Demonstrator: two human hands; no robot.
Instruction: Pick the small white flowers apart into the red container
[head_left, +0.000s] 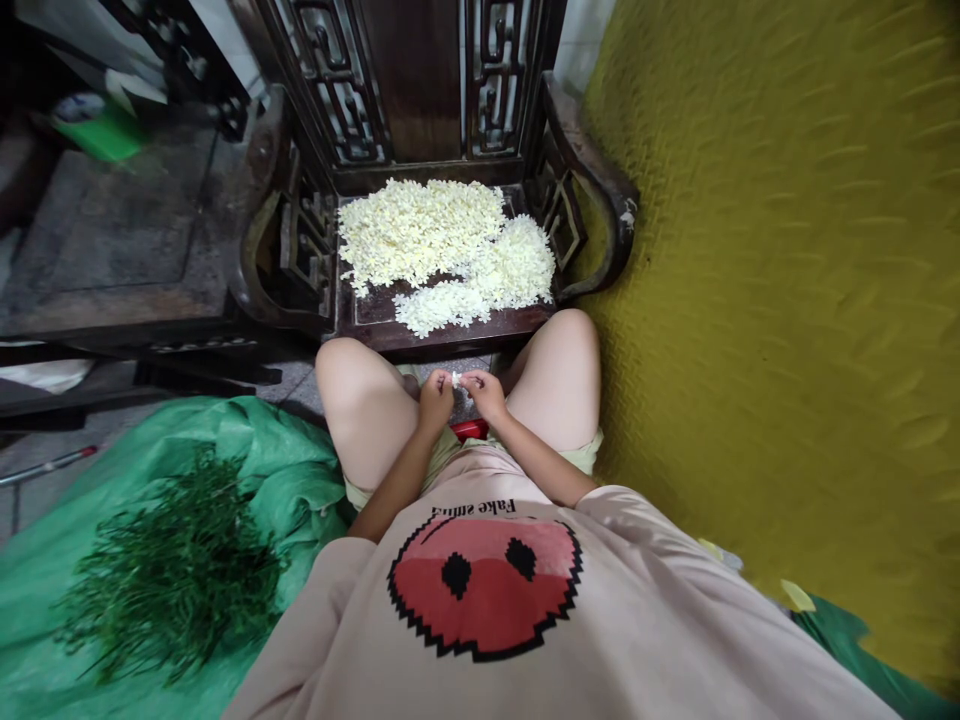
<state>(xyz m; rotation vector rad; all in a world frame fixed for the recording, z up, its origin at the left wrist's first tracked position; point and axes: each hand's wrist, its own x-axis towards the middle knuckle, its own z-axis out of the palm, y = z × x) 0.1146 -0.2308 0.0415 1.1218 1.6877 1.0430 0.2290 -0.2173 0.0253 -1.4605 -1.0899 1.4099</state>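
Between my knees, both hands meet over a small white flower [456, 380]. My left hand [436, 398] pinches it from the left with fingertips pressed together. From the right, my right hand [486, 394] closes its fingertips on the same flower; whether it is one blossom or a few is too small to tell. Just beyond my knees, a large spread of pale yellow-white flowers [420, 230] covers much of a dark wooden chair seat [367, 310]. A whiter heap of flowers [517, 262] lies at its right and front.
Carved chair arms flank the seat. To the left stands a dark wooden table [112, 235] with a green object [101, 128]. Green stems [187, 570] lie on a green plastic sheet [285, 470] at lower left. A yellow textured surface [772, 280] rises close on the right.
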